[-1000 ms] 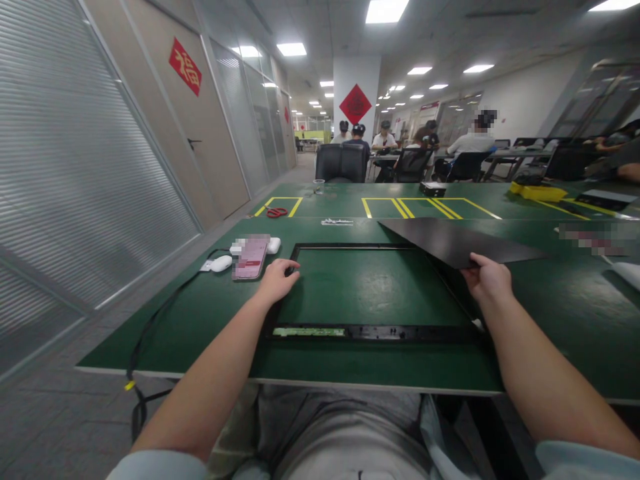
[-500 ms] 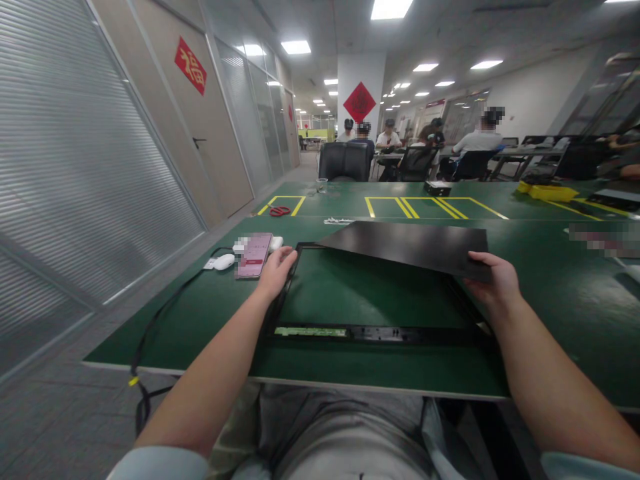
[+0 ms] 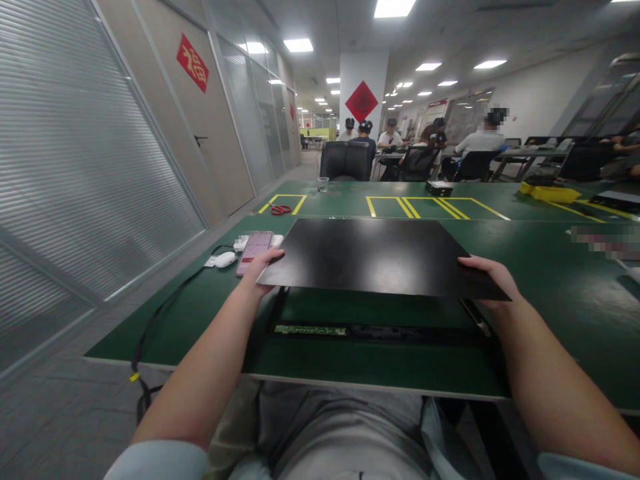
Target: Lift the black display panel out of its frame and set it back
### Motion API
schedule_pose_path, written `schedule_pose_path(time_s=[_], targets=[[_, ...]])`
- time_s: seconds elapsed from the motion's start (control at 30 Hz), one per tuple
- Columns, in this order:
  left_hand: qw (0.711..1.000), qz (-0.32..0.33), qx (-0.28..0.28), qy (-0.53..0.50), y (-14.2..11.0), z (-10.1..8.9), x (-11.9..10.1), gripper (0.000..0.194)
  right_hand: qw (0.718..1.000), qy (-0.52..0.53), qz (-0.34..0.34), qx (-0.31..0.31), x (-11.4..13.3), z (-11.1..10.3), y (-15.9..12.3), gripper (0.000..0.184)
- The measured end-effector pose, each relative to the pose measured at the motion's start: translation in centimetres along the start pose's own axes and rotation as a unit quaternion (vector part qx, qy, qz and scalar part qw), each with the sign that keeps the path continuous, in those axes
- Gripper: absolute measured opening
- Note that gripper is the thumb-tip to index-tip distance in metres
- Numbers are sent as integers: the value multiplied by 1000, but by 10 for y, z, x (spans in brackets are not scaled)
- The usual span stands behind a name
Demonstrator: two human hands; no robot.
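A thin, glossy black rectangular panel (image 3: 365, 257) is held up above the table between both hands. My left hand (image 3: 263, 268) is closed on its left edge, thumb on top. At the right edge, my right hand (image 3: 493, 279) pinches the panel with the thumb on top and the fingers beneath. Under the panel a black rectangular frame (image 3: 410, 335) lies on the green table, its far side hidden by the panel. A strip of green circuit board (image 3: 310, 330) sits in the frame's near left part.
On the green table (image 3: 200, 327), a phone (image 3: 254, 252) and a white plug-like piece (image 3: 225, 260) with a black cable lie left. Red-handled scissors (image 3: 281, 209), a clear cup (image 3: 323, 183), a black box (image 3: 439, 189) and a yellow tray (image 3: 553, 193) stand farther back. People sit beyond.
My left hand has moved from the frame's left side onto the panel's left edge. The panel has turned from a slant to nearly level, spanning the frame.
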State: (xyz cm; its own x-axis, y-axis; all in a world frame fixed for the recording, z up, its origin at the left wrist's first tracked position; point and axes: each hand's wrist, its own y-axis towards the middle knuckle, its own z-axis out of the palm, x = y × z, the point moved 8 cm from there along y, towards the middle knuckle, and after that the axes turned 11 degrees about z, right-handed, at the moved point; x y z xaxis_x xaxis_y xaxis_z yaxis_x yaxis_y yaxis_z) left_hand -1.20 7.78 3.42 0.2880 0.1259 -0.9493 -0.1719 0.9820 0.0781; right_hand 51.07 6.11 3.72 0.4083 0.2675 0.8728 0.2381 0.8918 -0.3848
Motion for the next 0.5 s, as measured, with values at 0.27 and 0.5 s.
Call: schedule_pose_path(time_s=[0.27,0.5], targets=[[998,34,-46,-22,-4,-2,-11,28,986,-130,90,61,-24,14,14,21],[999,32,-14,-6,-10,13,-19,34,984,-166,5,-62,-7,-5,21,21]])
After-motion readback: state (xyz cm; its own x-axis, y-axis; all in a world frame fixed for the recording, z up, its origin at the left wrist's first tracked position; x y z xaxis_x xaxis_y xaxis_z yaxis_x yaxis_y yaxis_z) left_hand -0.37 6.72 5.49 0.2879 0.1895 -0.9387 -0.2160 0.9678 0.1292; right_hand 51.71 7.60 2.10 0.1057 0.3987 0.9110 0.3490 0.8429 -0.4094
